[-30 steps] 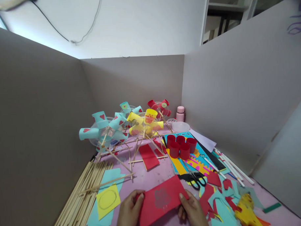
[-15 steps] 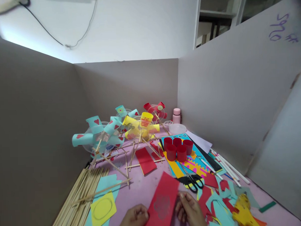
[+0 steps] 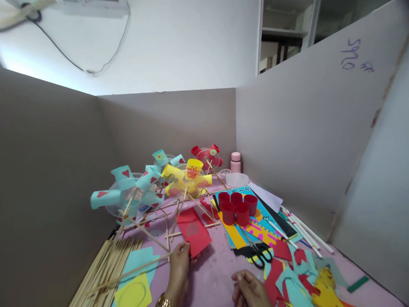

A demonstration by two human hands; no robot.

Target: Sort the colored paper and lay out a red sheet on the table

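My left hand point(image 3: 180, 264), with a gold watch band point(image 3: 167, 303) at the wrist, grips the near left edge of a red paper strip point(image 3: 194, 234). The strip has a grey smudged patch and reaches over the spot by the stick frames; whether it touches the table I cannot tell. My right hand point(image 3: 250, 290) rests low near the front edge, its fingers curled in with nothing seen in them. Black-handled scissors point(image 3: 261, 254) lie just beyond it. Left of my left hand is a yellow square point(image 3: 133, 297) with a drawn circle.
Pinwheel-like models in blue point(image 3: 128, 194), yellow point(image 3: 188, 178) and red point(image 3: 207, 157) stand on stick supports. Several red paper rings point(image 3: 242, 214) stand on coloured sheets. Bamboo sticks point(image 3: 98, 282) lie left, paper scraps point(image 3: 292, 280) right. Grey partitions point(image 3: 170, 123) enclose the table.
My left hand has carried the red strip forward and left, over the other red piece. The right hand is no longer at the strip's edge. The view has shifted slightly.
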